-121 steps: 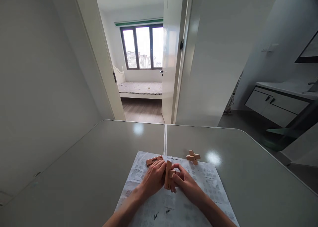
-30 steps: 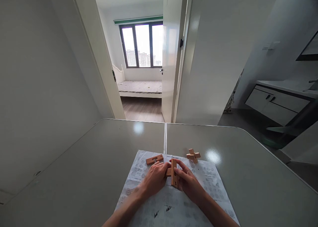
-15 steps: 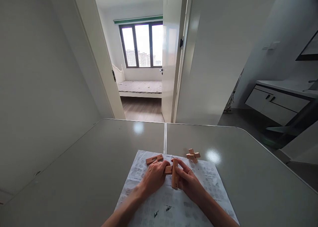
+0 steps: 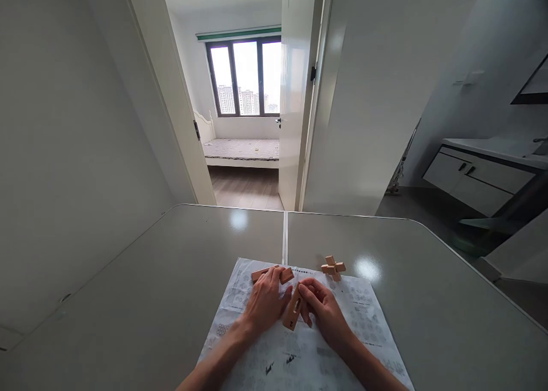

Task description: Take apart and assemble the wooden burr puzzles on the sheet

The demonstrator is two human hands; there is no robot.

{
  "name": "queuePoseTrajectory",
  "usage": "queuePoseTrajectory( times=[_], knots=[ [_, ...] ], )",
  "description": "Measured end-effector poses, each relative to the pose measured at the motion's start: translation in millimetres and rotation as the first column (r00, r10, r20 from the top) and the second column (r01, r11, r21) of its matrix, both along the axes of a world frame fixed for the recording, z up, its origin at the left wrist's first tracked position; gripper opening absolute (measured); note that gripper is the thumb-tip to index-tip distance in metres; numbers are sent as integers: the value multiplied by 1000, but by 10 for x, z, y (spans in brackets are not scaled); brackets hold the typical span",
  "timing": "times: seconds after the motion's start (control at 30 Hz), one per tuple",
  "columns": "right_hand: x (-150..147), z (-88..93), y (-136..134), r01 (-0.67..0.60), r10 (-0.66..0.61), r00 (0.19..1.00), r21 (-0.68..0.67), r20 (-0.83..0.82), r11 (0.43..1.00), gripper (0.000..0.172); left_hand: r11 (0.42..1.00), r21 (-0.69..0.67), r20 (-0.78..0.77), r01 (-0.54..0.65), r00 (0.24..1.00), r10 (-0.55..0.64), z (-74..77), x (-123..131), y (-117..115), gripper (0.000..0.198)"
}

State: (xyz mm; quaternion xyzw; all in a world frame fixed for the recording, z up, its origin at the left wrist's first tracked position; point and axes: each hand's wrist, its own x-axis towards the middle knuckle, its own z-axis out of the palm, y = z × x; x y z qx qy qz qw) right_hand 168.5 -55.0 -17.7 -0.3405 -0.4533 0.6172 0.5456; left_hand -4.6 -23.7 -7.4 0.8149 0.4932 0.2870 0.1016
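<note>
My right hand [image 4: 327,308] pinches one end of a slotted wooden puzzle block [image 4: 291,317] marked with a 2, which slants down toward me above the paper. Just left of it is my left hand [image 4: 265,299], its thumb apart and its fingers reaching over a wooden block [image 4: 286,275] with a dark mark on its end. Those fingers touch this block, though their tips are partly hidden. Another wooden block [image 4: 257,275] lies beside it, largely covered by the left hand. At the paper's back right edge stands a cross-shaped assembly of wooden pieces [image 4: 333,268].
A printed sheet of paper [image 4: 346,357] with small diagrams lies under the hands on the glossy grey table [image 4: 171,299]. A seam strip [image 4: 285,237] runs along the tabletop. Beyond the table, a doorway opens onto a bed [image 4: 242,149] and a window.
The two joined blocks have come apart. My left hand moved its block away from me, beside the one lying there. My right hand turned the slotted block so its slot and number show.
</note>
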Motion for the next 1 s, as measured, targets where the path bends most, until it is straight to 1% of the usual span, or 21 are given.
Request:
queuePoseTrajectory(
  times=[0.17,0.27,0.4,0.53,0.63,0.73,0.87,1.0],
  knots=[
    [-4,7,4,117,-119,988,23,96,993,42,999,12,-20,-53,998,54,-68,-7,28,43],
    [-8,3,3,174,-176,974,28,141,984,45,997,17,-53,-72,996,73,-102,-15,50,48],
    [-12,-27,12,222,-223,954,25,201,975,49,997,38,-103,-66,992,70,-126,-27,63,55],
    [-7,-52,13,253,-257,931,51,259,966,45,997,50,-117,-60,991,65,-146,-32,69,50],
    [1,-53,5,261,-273,917,80,292,962,39,996,58,-97,-62,993,67,-159,-36,78,47],
    [10,-50,4,272,-286,908,89,306,958,38,997,48,-86,-60,994,64,-163,-43,85,43],
    [28,-55,19,277,-290,902,87,320,957,36,998,30,-89,-63,994,66,-143,-49,83,40],
    [61,-79,38,279,-303,870,118,389,953,36,997,20,-95,-76,992,78,-101,-47,73,35]
  ],
)
